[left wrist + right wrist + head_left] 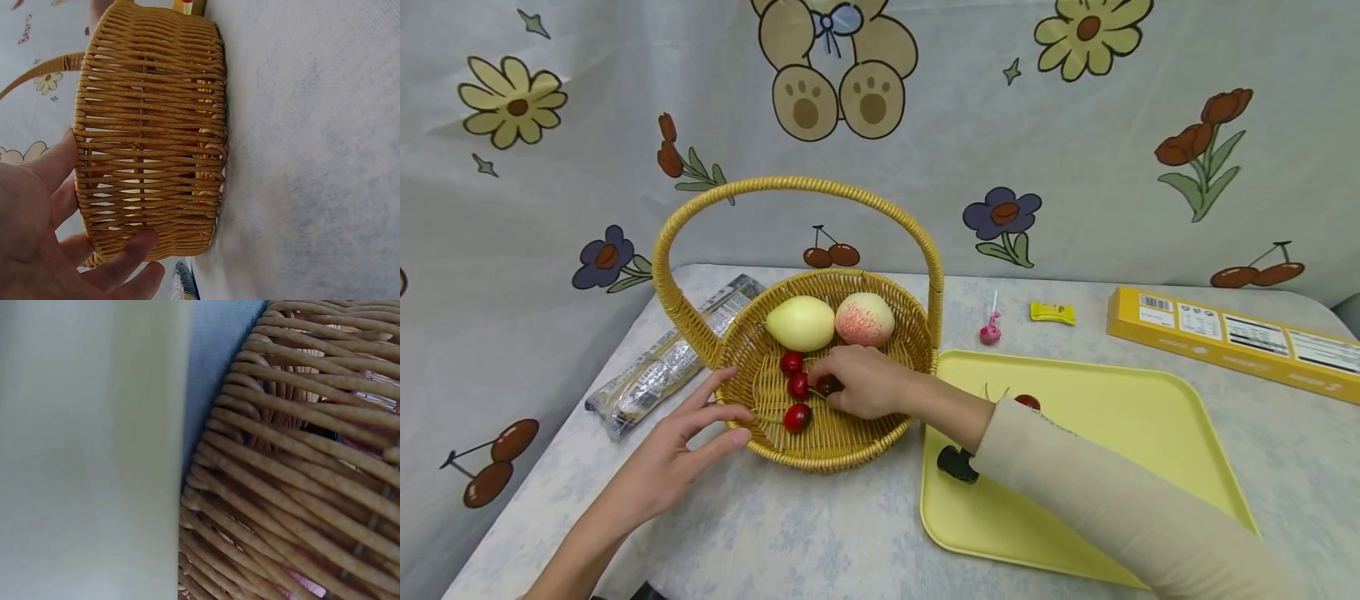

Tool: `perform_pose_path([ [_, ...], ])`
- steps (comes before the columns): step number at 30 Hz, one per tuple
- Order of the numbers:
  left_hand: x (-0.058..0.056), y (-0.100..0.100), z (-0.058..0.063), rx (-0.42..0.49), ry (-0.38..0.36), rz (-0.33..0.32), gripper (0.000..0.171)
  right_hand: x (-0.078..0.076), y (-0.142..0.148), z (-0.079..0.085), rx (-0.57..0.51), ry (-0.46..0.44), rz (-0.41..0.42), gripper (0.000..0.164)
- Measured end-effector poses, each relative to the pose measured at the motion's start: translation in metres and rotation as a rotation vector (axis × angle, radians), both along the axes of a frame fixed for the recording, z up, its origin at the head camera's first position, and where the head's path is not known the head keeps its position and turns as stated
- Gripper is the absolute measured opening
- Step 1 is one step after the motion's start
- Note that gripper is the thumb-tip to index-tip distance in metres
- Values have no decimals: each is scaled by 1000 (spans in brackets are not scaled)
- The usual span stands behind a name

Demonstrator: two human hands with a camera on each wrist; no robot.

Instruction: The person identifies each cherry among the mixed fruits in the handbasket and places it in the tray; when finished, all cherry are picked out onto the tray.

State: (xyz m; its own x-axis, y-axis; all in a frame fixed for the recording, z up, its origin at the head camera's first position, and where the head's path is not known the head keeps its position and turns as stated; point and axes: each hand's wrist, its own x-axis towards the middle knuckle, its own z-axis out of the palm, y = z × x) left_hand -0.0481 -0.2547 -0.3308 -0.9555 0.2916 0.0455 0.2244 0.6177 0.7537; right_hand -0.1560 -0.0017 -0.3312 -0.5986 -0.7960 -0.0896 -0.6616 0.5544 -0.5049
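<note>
In the head view, a round wicker basket point(820, 460) with a tall handle holds a pale yellow pear point(801, 323), a speckled peach point(865, 319) and several red cherries point(797, 417). My right hand point(868, 382) reaches over the right rim into it and pinches a dark cherry point(829, 385) near the basket floor. My left hand point(673, 450) is at the front left of the basket, its extended fingers at the rim. Up close in the left wrist view, those fingers point(134, 253) touch the woven outer wall point(150, 125). Basket weave hides the right hand in the right wrist view.
A yellow tray point(1150, 467) lies right of the basket, under my right forearm, with a cherry point(1027, 402) partly hidden by the sleeve. Behind it are a lollipop point(990, 332), a yellow wrapped candy point(1052, 312) and a long yellow box point(1232, 337). A silvery packet point(662, 367) lies left.
</note>
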Motion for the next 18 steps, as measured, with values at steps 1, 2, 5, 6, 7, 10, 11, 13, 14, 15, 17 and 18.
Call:
perform_pose_path([
  [1, 0, 0, 0, 0, -1, 0, 15, 0, 0, 0, 0, 2, 1, 31],
  [2, 0, 0, 0, 2, -1, 0, 15, 0, 0, 0, 0, 3, 1, 30],
  [5, 0, 1, 0, 9, 0, 0, 15, 0, 0, 0, 5, 7, -1, 31],
  [6, -1, 1, 0, 12, 0, -1, 15, 1, 0, 0, 7, 8, -1, 31],
  [7, -1, 1, 0, 14, -2, -1, 15, 1, 0, 0, 7, 7, -2, 31],
  [10, -1, 1, 0, 16, -5, -2, 15, 1, 0, 0, 0, 9, -3, 32],
  [11, -1, 1, 0, 17, -8, -1, 15, 2, 0, 0, -5, 12, -1, 32],
  [13, 0, 0, 0, 17, -15, 0, 15, 2, 0, 0, -21, 24, 6, 32],
  [14, 0, 0, 0, 17, -18, 0, 15, 2, 0, 0, -34, 33, 11, 32],
  [15, 0, 0, 0, 17, -21, 0, 15, 2, 0, 0, -48, 43, 18, 32],
  [17, 0, 0, 1, 16, -23, 1, 15, 3, 0, 0, -77, 58, 28, 31],
  [18, 0, -1, 1, 15, -21, 0, 15, 3, 0, 1, -92, 65, 31, 30],
])
